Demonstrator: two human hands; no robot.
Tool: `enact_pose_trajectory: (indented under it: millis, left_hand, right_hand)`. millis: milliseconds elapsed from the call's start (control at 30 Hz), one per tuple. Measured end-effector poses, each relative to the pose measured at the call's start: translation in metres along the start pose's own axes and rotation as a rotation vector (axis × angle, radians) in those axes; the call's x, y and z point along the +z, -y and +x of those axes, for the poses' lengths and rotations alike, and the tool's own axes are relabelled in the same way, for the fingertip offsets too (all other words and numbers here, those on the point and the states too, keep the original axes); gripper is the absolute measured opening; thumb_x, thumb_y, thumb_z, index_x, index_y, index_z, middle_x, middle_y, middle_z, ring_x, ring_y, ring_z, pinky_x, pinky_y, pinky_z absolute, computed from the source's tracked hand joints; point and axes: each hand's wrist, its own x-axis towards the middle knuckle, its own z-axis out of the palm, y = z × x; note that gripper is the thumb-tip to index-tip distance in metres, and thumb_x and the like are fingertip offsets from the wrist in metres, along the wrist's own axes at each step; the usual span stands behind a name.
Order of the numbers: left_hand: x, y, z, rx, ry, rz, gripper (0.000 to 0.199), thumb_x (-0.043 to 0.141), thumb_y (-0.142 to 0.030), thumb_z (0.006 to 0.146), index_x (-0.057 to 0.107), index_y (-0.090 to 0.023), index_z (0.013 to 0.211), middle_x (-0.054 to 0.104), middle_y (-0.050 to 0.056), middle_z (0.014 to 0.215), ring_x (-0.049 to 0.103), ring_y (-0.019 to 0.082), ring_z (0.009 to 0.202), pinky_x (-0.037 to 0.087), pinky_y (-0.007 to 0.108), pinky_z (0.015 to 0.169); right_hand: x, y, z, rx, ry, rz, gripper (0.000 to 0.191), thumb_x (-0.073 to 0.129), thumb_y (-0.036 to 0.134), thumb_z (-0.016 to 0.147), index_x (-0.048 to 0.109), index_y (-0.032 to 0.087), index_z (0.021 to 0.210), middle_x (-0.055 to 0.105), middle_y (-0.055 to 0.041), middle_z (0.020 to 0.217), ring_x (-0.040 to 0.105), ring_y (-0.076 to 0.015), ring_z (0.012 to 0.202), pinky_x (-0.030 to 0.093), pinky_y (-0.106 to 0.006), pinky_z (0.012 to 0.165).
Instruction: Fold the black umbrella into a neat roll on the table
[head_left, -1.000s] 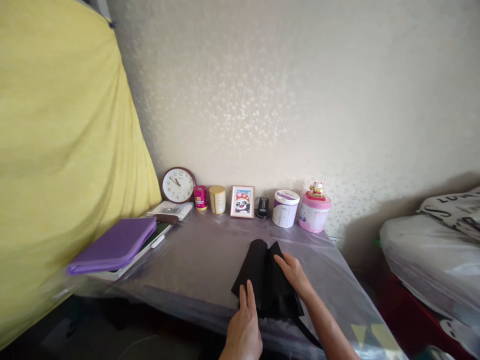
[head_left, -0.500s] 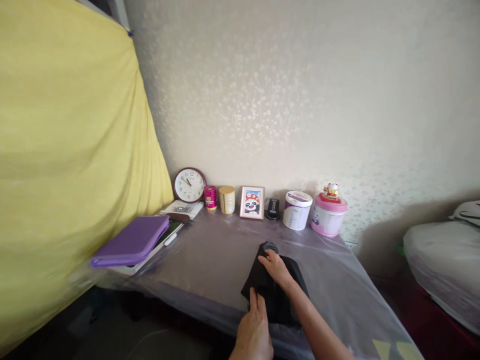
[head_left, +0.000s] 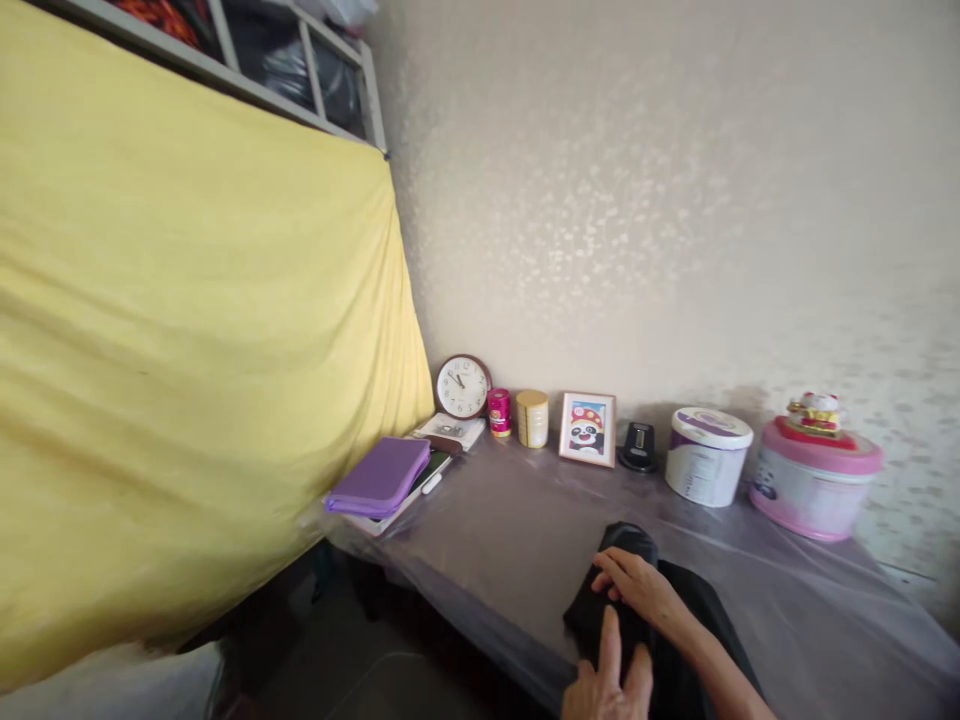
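A piece of folded black fabric [head_left: 596,595], possibly a bag or garment, lies near the front edge of the table [head_left: 495,540]. Across its upper part rests my right hand [head_left: 637,585], fingers slightly bent and touching the cloth. My left hand [head_left: 607,685] is at the near side of the fabric, its fingers spread and the index finger pointing forward over it. The bottom of the picture cuts off part of the left hand. My right forearm covers some of the black cloth.
Along the wall stand a clock [head_left: 463,387], a pink can [head_left: 499,413], a yellow container [head_left: 532,420], a panda picture frame [head_left: 587,430], a black device [head_left: 639,448], a white tub [head_left: 708,460] and a pink tub [head_left: 814,490]. Left lies a purple folder [head_left: 381,478] beside a yellow curtain [head_left: 210,330].
The view has turned left, so the table and its objects sit farther right. My left fingers have moved apart. My right hand stays on the black fabric.
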Motion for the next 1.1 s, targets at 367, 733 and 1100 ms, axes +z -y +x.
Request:
enact_pose_trajectory:
  millis: [367,733,1100]
  left_hand:
    - [0.016,-0.004,0.021,-0.096,-0.098,0.061,0.083,0.03,0.002,0.071,0.004,-0.052,0.128,0.014,-0.003,0.145,0.062,0.029,0.084,0.053,0.051,0.068]
    - [0.009,0.008,0.016,0.017,0.074,0.011,0.077,0.031,0.001,0.068,0.004,-0.022,0.137,-0.001,0.009,0.145,0.058,0.027,0.097,0.048,0.036,0.08]
    - [0.019,0.01,0.028,-0.132,0.097,-0.028,0.083,0.025,0.003,0.065,0.002,-0.035,0.134,0.002,0.003,0.146,0.063,0.02,0.087,0.046,0.028,0.069]
  right_hand:
    - [0.003,0.009,-0.014,-0.118,0.03,-0.069,0.033,0.035,0.042,0.085,0.061,0.021,0.083,0.069,-0.0011,0.074,0.063,-0.0158,0.069,0.047,-0.025,0.065]
    - [0.005,-0.008,-0.066,-0.514,-0.181,-0.178,0.03,0.036,0.029,0.09,0.062,0.023,0.103,0.064,-0.0052,0.105,0.048,-0.0188,0.112,0.037,-0.036,0.098]
    - [-0.026,-0.051,0.04,-0.379,-0.227,-0.378,0.033,0.032,0.029,0.091,0.065,0.023,0.094,0.066,-0.0022,0.102,0.054,-0.0161,0.105,0.036,-0.032,0.094]
